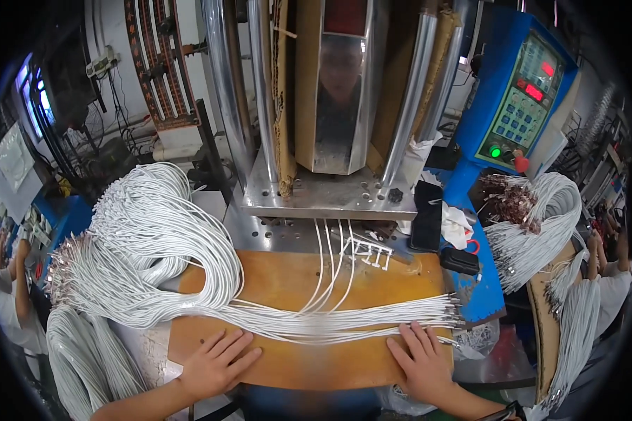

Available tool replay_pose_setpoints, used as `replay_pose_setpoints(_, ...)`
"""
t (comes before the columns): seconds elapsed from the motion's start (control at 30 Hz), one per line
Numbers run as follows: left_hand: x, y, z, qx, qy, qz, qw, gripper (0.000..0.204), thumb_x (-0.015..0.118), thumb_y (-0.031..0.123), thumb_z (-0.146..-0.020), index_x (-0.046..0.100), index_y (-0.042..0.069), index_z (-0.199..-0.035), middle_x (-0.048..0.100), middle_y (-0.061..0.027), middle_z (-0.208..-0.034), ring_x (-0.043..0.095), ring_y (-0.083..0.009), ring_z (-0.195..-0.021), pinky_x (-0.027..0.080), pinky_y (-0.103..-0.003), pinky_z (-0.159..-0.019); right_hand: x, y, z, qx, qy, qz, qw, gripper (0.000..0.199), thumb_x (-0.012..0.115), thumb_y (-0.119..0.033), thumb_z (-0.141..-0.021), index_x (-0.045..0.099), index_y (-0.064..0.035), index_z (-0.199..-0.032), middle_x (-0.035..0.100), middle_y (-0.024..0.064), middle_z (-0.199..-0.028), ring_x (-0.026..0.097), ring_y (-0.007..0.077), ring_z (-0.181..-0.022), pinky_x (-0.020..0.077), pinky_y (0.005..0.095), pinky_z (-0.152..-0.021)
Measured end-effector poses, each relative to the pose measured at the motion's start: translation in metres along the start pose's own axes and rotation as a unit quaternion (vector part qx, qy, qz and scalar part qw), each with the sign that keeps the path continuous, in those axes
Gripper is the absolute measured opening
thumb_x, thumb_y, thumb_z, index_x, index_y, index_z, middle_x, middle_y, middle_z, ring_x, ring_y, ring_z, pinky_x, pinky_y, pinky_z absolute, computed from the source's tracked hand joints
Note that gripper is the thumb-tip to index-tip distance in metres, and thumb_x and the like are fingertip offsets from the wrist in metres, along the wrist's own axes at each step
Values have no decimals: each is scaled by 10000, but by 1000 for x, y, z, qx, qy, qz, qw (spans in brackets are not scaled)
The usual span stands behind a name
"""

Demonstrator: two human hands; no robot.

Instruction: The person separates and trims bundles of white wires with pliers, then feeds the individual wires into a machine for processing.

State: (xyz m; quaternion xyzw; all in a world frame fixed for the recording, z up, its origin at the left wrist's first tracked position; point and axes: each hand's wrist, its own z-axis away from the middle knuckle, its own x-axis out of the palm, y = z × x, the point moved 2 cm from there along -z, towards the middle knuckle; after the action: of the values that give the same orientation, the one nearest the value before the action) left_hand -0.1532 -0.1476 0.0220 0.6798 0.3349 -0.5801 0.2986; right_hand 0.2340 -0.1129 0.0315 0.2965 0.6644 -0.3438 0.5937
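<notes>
A thick bundle of white cables (154,245) loops from the left and fans out flat across a brown board (288,281), its metal-tipped ends (451,309) at the right. My left hand (214,361) lies flat on the board just below the cables, fingers apart, holding nothing. My right hand (418,358) rests flat near the cable ends, fingertips touching the lowest cables. Three cables (330,259) run up under the metal press (330,189). A white moulded piece (369,251) lies at the press base.
A blue control box (519,91) with lit buttons stands at the right. More white cables (541,224) hang over a rack at right, others (84,358) at lower left. A black case (426,214), scissors (472,245) and another person's arm (21,281) are nearby.
</notes>
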Motion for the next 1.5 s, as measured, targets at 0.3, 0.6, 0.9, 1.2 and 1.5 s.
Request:
replay_pose_setpoints(0.3,-25,40,-35,62,5,187,980,509,728,286,-793,609,67,-1237,554,-134,-1336,508,-311,-1272,392,-457,-1069,-26,-14,-18,-17,35,-147,988,729,744,-278,-774,457,-36,-1398,422,227,-1446,397,427,-1340,274,561,-1112)
replay_pose_setpoints(0.6,30,131,-202,204,182,172,946,549,683,349,-817,562,-51,-1172,576,-222,-1178,526,-371,-1162,414,-460,-1015,3,65,-188,30,205,20,978,235,622,-216,-875,657,-24,-1006,644,141,-926,596,337,-915,432,453,-855)
replay_pose_setpoints(0.9,-3,49,-119,-100,25,87,991,576,701,343,-837,550,-75,-1204,609,-249,-1105,585,-398,-1033,456,-470,-904,-119,110,-11,125,-8,-140,982,276,681,-282,-847,671,-14,-913,648,164,-856,639,343,-831,501,421,-725)
replay_pose_setpoints(1.2,-8,29,-148,-65,-23,354,933,160,716,156,-839,694,1,-875,655,-187,-896,633,-298,-811,492,-373,-746,-50,77,-32,-86,165,-24,982,660,773,-461,-736,619,-56,-1233,670,160,-1114,628,318,-1052,467,432,-918)
replay_pose_setpoints(1.5,-16,2,-137,-62,53,524,848,158,651,130,-888,674,-25,-867,681,-118,-834,635,-205,-731,487,-321,-658,3,42,-80,-33,50,-134,989,445,671,-378,-855,629,-49,-1151,671,158,-1062,629,336,-1004,473,437,-895)
